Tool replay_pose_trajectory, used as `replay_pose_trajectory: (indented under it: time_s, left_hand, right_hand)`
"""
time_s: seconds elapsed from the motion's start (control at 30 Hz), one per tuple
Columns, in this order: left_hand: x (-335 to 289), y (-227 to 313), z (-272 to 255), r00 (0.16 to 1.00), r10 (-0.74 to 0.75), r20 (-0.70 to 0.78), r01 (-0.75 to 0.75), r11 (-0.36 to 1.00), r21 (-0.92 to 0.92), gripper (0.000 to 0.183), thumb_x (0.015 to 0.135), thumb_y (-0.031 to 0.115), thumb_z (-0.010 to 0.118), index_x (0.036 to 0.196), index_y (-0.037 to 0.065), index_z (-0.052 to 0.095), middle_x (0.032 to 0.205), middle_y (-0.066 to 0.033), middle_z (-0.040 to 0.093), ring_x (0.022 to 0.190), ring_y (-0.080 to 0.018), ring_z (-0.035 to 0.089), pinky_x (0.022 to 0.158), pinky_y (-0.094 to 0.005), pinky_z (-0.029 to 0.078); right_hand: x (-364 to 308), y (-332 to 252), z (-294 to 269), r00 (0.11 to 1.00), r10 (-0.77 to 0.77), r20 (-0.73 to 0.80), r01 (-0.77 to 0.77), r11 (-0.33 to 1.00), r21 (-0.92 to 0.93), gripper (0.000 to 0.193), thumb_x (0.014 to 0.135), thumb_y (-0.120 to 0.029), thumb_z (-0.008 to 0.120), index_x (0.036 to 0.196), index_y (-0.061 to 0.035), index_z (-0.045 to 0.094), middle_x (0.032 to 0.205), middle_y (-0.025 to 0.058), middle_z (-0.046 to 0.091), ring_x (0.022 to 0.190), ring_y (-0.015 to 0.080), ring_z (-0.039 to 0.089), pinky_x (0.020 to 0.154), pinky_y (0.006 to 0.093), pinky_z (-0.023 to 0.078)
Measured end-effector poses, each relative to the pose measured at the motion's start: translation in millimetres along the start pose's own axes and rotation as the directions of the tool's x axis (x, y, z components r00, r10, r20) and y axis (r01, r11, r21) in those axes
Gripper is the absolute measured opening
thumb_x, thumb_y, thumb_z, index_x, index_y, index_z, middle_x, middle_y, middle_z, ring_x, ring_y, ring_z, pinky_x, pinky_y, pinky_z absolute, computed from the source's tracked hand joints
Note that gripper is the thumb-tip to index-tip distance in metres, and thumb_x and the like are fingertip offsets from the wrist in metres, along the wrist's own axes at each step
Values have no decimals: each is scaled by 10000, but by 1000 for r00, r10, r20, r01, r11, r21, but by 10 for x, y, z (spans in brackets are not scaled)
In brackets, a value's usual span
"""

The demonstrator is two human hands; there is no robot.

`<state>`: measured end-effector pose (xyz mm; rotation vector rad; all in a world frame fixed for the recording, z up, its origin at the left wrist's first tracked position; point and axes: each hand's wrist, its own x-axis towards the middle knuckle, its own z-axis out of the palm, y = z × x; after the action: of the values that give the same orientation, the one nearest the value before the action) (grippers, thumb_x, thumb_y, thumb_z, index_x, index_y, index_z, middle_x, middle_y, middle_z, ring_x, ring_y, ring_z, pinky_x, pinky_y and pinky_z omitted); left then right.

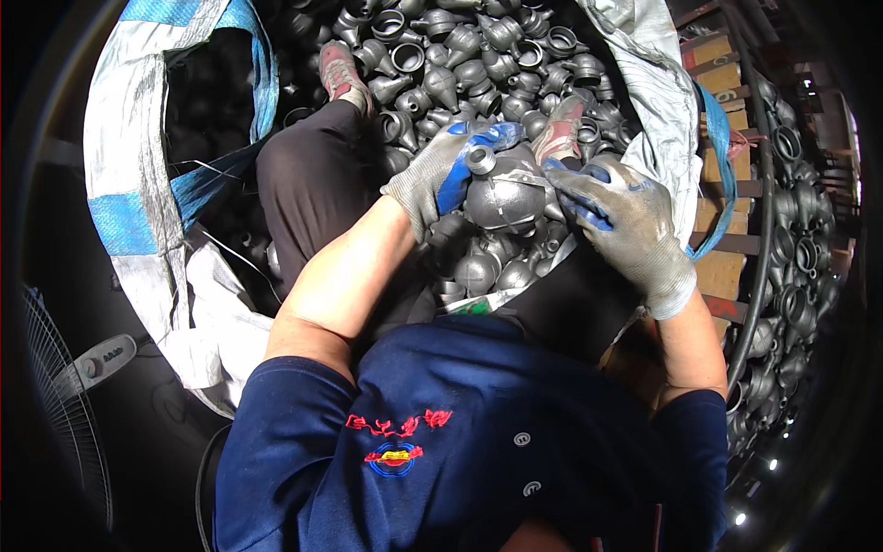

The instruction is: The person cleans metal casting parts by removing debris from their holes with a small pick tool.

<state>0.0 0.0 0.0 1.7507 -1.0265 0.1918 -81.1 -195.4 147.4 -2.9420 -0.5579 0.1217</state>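
Observation:
Above my lap is a round dark-grey metal casting (506,201) with a short open neck and a raised seam round its body. My left hand (441,175), in a grey glove with blue coating, is closed round its far left side. My right hand (625,216), gloved the same way, is at the casting's right side with thumb and fingers pinched together. Whatever is between those fingers, if anything, is too dark and small to make out. More round castings (478,272) lie just beneath, between my legs.
A large white woven sack (129,138) with blue straps surrounds my legs, and a heap of similar castings (460,46) fills its far part. My shoes (342,72) rest among them. On the right, a slatted crate (727,244) stands before more castings (796,304). A fan (64,405) is at left.

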Motion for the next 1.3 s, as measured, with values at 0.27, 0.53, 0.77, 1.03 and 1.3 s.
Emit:
replay_pose_trajectory:
  time_s: [0.27,0.53,0.77,1.03,1.3]
  left_hand:
    - [30,9,10,943,-326,63,329,892,-308,268,805,77,644,1071,43,654,979,-143,668,920,-307,658,830,-381,527]
    - [-51,-127,317,849,-452,-273,381,882,-276,188,918,204,641,892,20,674,777,-39,645,704,-106,569,646,-300,487]
    - [-75,-18,265,789,-587,-183,443,749,-493,149,934,137,599,964,19,685,839,-47,661,753,-116,600,674,-296,488]
    - [-54,18,290,744,-653,-141,396,601,-694,134,920,120,613,975,26,691,868,-22,672,746,-88,600,669,-263,499]
    - [-26,74,175,838,-536,-103,494,825,-273,233,972,178,546,1077,5,661,1048,-63,668,949,-124,628,831,-271,513]
  right_hand:
    - [83,185,381,965,166,-201,-21,818,574,477,798,-165,731,1250,-85,604,855,95,642,770,220,638,709,338,517]
    - [280,153,795,981,123,-152,-54,919,390,814,682,-113,820,1396,-32,439,1199,132,609,1043,192,594,900,317,486]
    - [351,212,933,949,275,155,-248,347,904,693,727,-103,757,1350,-2,470,1129,115,642,1009,175,630,872,276,494]
    - [258,120,899,906,409,113,-240,275,931,564,800,-127,714,1317,-18,514,875,-4,597,684,58,545,602,202,456]
    - [160,316,1113,833,536,137,-84,-124,989,351,862,-74,680,1206,-42,618,771,-46,623,500,-30,431,429,147,312]
